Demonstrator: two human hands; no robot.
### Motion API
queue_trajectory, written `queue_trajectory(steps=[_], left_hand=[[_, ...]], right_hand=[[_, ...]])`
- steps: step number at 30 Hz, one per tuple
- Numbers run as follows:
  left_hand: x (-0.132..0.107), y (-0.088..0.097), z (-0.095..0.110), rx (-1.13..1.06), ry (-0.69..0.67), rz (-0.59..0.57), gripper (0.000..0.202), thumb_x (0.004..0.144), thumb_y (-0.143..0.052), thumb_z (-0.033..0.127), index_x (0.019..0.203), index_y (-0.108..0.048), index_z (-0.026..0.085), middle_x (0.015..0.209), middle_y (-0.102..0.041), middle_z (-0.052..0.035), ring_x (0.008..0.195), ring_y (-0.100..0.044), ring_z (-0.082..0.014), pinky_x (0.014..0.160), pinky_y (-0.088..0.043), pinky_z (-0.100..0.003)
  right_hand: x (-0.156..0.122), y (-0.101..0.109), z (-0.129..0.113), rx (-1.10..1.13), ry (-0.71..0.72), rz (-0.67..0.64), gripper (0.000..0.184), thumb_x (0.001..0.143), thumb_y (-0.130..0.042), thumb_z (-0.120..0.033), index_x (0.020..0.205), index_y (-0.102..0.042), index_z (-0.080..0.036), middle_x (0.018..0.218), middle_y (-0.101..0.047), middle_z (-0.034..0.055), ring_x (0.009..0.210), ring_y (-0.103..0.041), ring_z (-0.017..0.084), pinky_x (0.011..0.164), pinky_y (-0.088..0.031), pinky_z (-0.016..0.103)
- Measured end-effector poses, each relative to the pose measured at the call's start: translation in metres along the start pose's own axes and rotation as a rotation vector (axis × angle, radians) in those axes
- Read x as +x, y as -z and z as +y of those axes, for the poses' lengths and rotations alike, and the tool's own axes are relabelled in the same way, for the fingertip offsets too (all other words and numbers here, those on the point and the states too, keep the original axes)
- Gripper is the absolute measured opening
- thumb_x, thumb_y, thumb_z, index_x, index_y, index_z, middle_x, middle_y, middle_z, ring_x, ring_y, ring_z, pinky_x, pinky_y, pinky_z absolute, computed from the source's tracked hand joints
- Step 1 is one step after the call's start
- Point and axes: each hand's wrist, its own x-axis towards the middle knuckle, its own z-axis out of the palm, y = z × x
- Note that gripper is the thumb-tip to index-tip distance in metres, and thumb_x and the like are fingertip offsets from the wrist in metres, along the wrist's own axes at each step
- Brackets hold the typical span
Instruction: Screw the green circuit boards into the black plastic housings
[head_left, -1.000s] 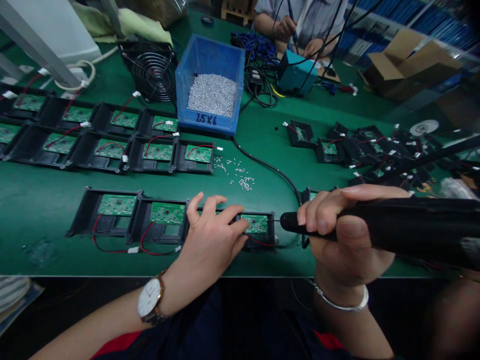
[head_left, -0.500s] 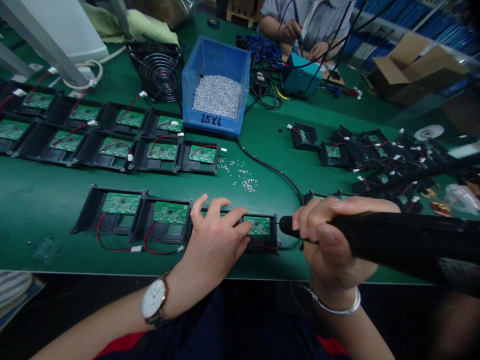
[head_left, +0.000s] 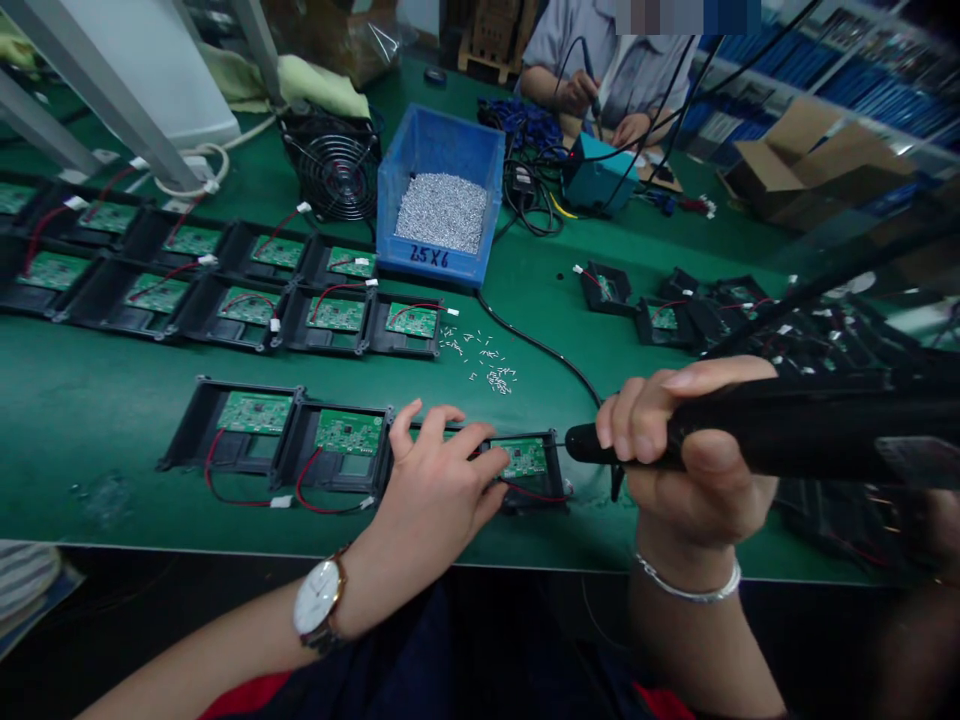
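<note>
My right hand [head_left: 694, 450] is wrapped around a black electric screwdriver [head_left: 832, 425], held nearly level. Its thin bit points left and meets, or nearly meets, the right edge of the rightmost black housing [head_left: 553, 465]. Inside that housing lies a green circuit board [head_left: 525, 456] with a red wire. My left hand [head_left: 442, 485] rests with spread fingers over the right end of the front row. Its fingertips touch that board and housing, and the housing beneath the palm is mostly hidden. Two more housings with boards [head_left: 349, 432] sit to its left.
Loose screws [head_left: 496, 378] lie behind my left hand. Beyond stands a blue bin [head_left: 440, 255] of small metal pieces, beside a fan [head_left: 341, 170]. Rows of housings [head_left: 247, 315] fill the left, and piled housings [head_left: 664, 315] the right. A co-worker's hands [head_left: 630, 130] work across the table.
The view has shifted slightly, so most things sit lower and farther right. Both hands keep their places on the work. Housings seen just behind my right hand no longer show there.
</note>
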Motion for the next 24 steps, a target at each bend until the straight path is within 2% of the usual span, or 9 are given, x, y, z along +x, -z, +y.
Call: queue_trajectory(steps=[6, 10, 13, 14, 16, 20, 24], left_hand=[[0.004, 0.002, -0.004, -0.005, 0.019, -0.006, 0.018, 0.090, -0.091, 0.026, 0.105, -0.082, 0.031, 0.121, -0.085, 0.0032, 0.127, -0.061, -0.0383, 0.122, -0.023, -0.070], [0.007, -0.004, -0.003, -0.005, 0.014, -0.001, 0.019, 0.090, -0.089, 0.024, 0.106, -0.081, 0.031, 0.120, -0.085, 0.0030, 0.124, -0.062, -0.0374, 0.122, -0.024, -0.069], [0.007, -0.010, -0.002, 0.021, 0.000, 0.027, 0.013, 0.092, -0.084, 0.021, 0.100, -0.080, 0.030, 0.118, -0.086, 0.0032, 0.120, -0.063, -0.0370, 0.121, -0.025, -0.068], [0.007, -0.011, -0.001, 0.030, -0.010, 0.032, 0.012, 0.092, -0.083, 0.020, 0.098, -0.079, 0.029, 0.117, -0.086, 0.0033, 0.119, -0.063, -0.0368, 0.121, -0.026, -0.068], [0.008, -0.013, 0.000, 0.040, -0.034, 0.026, 0.013, 0.092, -0.082, 0.018, 0.098, -0.079, 0.029, 0.119, -0.085, 0.0033, 0.120, -0.063, -0.0363, 0.121, -0.026, -0.067], [0.009, -0.009, 0.004, 0.044, -0.046, 0.019, 0.020, 0.092, -0.082, 0.015, 0.106, -0.077, 0.028, 0.117, -0.085, 0.0022, 0.123, -0.063, -0.0358, 0.123, -0.026, -0.067], [0.010, 0.005, 0.005, 0.026, 0.023, -0.022, 0.046, 0.081, -0.098, 0.023, 0.119, -0.073, 0.023, 0.119, -0.084, -0.0035, 0.123, -0.066, -0.0372, 0.122, -0.032, -0.067]], right_hand=[[0.021, 0.002, 0.006, 0.113, -0.087, -0.254, 0.031, 0.089, -0.088, -0.038, 0.112, -0.077, -0.020, 0.062, -0.059, -0.0064, 0.050, -0.055, 0.011, 0.048, -0.050, 0.026], [0.022, 0.000, -0.002, 0.101, -0.077, -0.305, 0.037, 0.089, -0.090, -0.043, 0.114, -0.078, -0.019, 0.062, -0.059, -0.0065, 0.049, -0.055, 0.010, 0.047, -0.050, 0.026], [0.020, -0.006, -0.012, 0.101, -0.039, -0.345, 0.037, 0.089, -0.091, -0.044, 0.114, -0.079, -0.019, 0.061, -0.060, -0.0064, 0.048, -0.055, 0.010, 0.045, -0.048, 0.026], [0.020, -0.009, -0.013, 0.093, -0.023, -0.332, 0.037, 0.089, -0.090, -0.045, 0.114, -0.079, -0.020, 0.061, -0.060, -0.0064, 0.047, -0.054, 0.010, 0.045, -0.048, 0.026], [0.022, -0.013, -0.010, 0.053, 0.038, -0.228, 0.035, 0.090, -0.090, -0.046, 0.113, -0.079, -0.022, 0.061, -0.060, -0.0064, 0.047, -0.053, 0.010, 0.045, -0.049, 0.027], [0.036, -0.014, 0.020, -0.055, 0.225, 0.041, 0.032, 0.089, -0.091, -0.045, 0.112, -0.078, -0.028, 0.065, -0.061, -0.0070, 0.052, -0.057, 0.013, 0.054, -0.056, 0.030], [0.045, -0.003, 0.057, -0.135, 0.158, 0.183, 0.035, 0.087, -0.092, -0.050, 0.110, -0.075, -0.030, 0.066, -0.062, -0.0092, 0.057, -0.061, 0.012, 0.065, -0.059, 0.032]])
